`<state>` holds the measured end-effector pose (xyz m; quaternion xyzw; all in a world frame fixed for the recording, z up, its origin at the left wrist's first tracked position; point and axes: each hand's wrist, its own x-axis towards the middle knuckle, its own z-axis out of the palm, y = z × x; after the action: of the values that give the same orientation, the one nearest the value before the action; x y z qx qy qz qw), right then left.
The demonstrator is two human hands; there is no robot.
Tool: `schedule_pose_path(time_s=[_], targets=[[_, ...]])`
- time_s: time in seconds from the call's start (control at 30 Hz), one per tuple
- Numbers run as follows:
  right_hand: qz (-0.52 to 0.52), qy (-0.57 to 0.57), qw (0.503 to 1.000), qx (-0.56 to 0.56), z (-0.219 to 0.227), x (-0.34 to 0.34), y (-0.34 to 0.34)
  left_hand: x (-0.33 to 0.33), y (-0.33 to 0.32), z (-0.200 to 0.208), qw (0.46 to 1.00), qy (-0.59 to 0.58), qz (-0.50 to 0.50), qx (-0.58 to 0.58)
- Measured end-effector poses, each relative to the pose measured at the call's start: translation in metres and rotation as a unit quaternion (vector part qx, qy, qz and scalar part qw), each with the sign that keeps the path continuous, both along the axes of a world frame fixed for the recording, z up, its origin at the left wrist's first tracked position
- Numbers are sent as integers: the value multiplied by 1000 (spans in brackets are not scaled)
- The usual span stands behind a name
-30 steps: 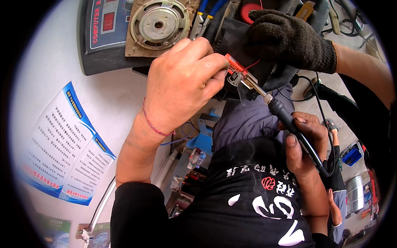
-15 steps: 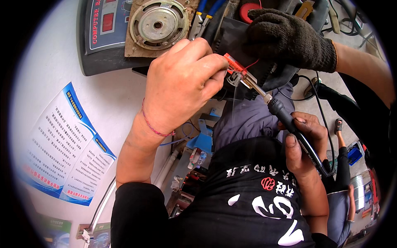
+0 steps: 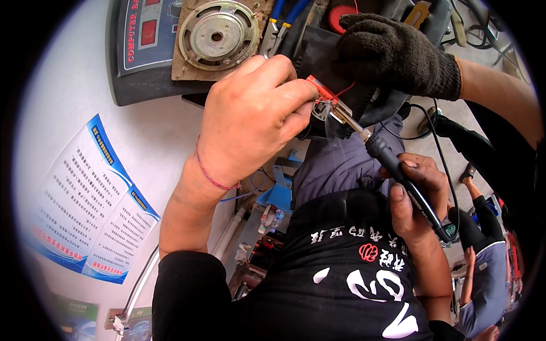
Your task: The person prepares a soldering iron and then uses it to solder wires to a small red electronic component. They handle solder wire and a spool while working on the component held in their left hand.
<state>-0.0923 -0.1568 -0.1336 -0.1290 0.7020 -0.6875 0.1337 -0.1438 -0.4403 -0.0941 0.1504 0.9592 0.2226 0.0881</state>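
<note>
My right hand (image 3: 420, 196) grips the black handle of a soldering iron (image 3: 392, 165), its metal barrel pointing up and left. The tip meets a small red and brass-coloured piece (image 3: 322, 88). My left hand (image 3: 261, 99) is closed in a pinch at the near end of that piece, with a thin silvery wire (image 3: 324, 102) showing by the fingertips; what exactly lies between them is hidden. Beside the tip is a small round silvery part (image 3: 322, 111). A thin red wire (image 3: 346, 89) runs from the piece toward another person's hand in a dark knitted glove (image 3: 398, 57).
A round metal speaker-like disc (image 3: 218, 35) on a wooden board and blue-handled pliers (image 3: 277, 34) lie beyond my left hand. A dark control panel (image 3: 149, 54) is at far left. The iron's black cable (image 3: 441, 142) loops on the right. Another person (image 3: 483, 273) stands lower right.
My hands and the soldering iron have shifted only slightly. The person in the background at lower right has moved and now shows more of the body.
</note>
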Motion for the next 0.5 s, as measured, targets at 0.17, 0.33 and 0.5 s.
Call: schedule_pose_path(time_s=[0.17, 0.33, 0.5], targets=[[-2, 5, 1000, 3, 0, 1, 3, -1, 0, -2, 1000, 2, 1, 2], [-6, 3, 1000, 6, 0, 3, 7, -1, -2, -1, 1000, 4, 3, 7], [-5, -1, 1000, -4, -2, 2, 8, -1, -2, -2, 1000, 0, 8, 14]])
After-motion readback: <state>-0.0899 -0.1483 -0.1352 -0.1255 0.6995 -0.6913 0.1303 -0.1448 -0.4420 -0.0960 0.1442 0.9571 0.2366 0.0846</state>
